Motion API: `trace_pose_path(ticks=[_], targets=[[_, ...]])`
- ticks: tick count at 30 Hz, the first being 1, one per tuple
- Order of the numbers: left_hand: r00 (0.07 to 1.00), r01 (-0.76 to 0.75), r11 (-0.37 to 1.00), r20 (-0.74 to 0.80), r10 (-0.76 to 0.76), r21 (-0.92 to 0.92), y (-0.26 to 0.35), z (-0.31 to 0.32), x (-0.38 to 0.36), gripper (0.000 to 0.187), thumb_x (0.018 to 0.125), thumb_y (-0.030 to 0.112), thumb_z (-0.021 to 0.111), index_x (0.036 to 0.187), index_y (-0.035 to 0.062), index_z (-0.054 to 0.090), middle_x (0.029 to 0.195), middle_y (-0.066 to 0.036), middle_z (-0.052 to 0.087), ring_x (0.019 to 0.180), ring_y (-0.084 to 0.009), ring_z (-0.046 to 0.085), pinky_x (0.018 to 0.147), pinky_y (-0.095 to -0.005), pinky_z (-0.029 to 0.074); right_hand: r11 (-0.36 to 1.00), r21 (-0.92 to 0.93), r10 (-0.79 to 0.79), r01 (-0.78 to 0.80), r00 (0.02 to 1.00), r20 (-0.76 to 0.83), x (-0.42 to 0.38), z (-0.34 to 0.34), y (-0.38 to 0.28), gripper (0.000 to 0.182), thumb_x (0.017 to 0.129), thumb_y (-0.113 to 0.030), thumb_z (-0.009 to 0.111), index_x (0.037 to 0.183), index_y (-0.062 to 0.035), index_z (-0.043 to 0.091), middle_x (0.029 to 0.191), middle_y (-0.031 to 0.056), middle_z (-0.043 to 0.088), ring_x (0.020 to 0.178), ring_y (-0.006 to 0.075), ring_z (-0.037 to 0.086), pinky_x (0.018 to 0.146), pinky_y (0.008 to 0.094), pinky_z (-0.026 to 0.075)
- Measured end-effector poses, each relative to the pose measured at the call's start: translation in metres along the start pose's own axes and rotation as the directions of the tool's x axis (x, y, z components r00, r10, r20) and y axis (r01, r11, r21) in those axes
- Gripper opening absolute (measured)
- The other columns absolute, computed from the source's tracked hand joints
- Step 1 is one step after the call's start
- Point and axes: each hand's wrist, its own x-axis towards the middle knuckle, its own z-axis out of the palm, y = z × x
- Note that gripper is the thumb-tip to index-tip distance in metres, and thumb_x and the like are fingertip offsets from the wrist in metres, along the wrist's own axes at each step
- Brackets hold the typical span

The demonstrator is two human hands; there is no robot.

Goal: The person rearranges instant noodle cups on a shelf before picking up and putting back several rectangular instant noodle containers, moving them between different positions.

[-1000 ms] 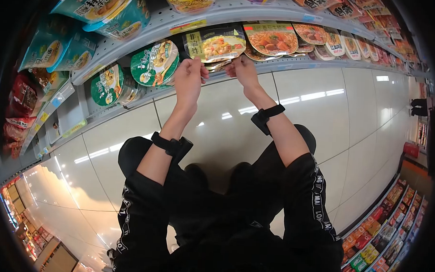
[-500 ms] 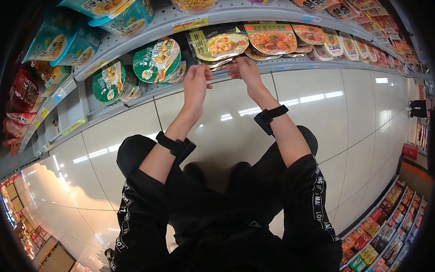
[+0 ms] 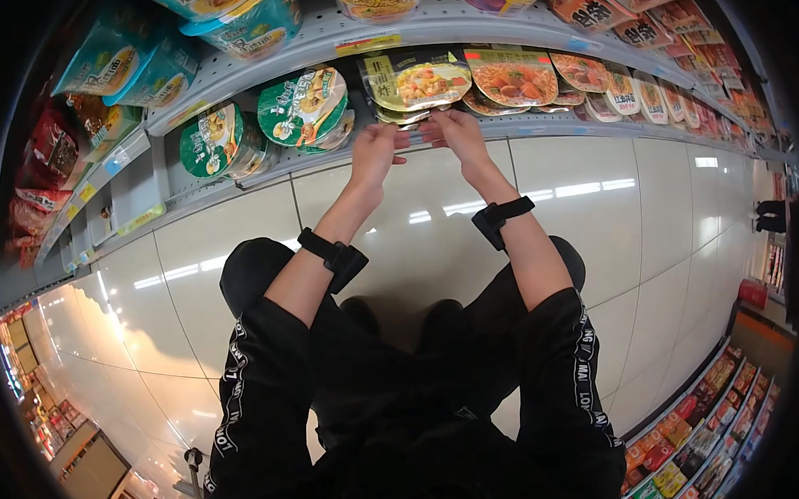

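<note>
A low shelf holds a stack of flat instant-meal packs; the top pack (image 3: pixel 416 79) has a dark and yellow-green lid with a food picture. Just in front of its near edge is my left hand (image 3: pixel 376 155), fingers loosely stretched towards the right. My right hand (image 3: pixel 460 139) is at the right front corner of the same stack, its thumb side against or very near the edge and its other fingers spread apart. Exact contact is too small to make out. Right of the stack lies a red-and-green meal pack (image 3: pixel 511 76). Green noodle bowls (image 3: pixel 303 105) stand on the left.
Above runs a perforated shelf (image 3: pixel 486 30) with teal noodle tubs (image 3: pixel 253 31) and a yellow tub (image 3: pixel 377 1). Glossy floor tiles (image 3: pixel 576 220) lie below my hands. Another product rack (image 3: pixel 701 445) stands at lower right, and a person's dark legs (image 3: pixel 773 216) show at far right.
The view has shifted slightly, so the shelf sits a little further right and lower. My left hand has eased away from the stack's edge; my right hand remains beside it.
</note>
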Motion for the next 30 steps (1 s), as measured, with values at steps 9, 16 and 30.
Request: trace_pose_path(ticks=[9,16,30], targets=[[0.999,0.028,0.998,0.023,-0.026,-0.062,0.004,-0.008,-0.003,0.032,0.096,0.026,0.049,0.112,-0.0008,0.054,0.107,-0.013,0.065,0.099,-0.0202,0.063,0.079,-0.033,0.05,0.999,0.045,0.009,-0.009,1.0,0.004,-0.002,0.01,-0.005,0.027,0.096,-0.022,0.05,0.098,0.0,0.064,0.092,0.0114,0.072,0.074,0.0159,0.066,0.071,0.0285,0.051],[0.999,0.016,0.995,-0.034,-0.019,-0.096,0.004,-0.008,-0.004,0.032,0.096,0.026,0.048,0.114,-0.0002,0.054,0.105,-0.014,0.065,0.099,-0.0217,0.063,0.079,-0.0331,0.051,0.993,0.116,-0.002,-0.004,0.998,0.055,-0.002,0.014,0.0,0.027,0.096,-0.021,0.049,0.095,0.0017,0.063,0.089,0.0134,0.072,0.071,0.0177,0.067,0.065,0.0279,0.05],[0.79,-0.564,0.777,-0.09,0.607,0.28,-0.005,0.01,-0.038,0.066,0.088,0.004,0.054,0.144,-0.0079,0.02,0.142,-0.025,0.036,0.129,-0.0317,0.042,0.103,-0.0359,0.038,0.782,-0.299,-0.61,0.547,0.77,-0.186,-0.026,0.016,0.009,0.05,0.086,-0.007,0.062,0.129,0.0017,0.039,0.105,0.0142,0.059,0.1,0.0195,0.061,0.075,0.03,0.052]])
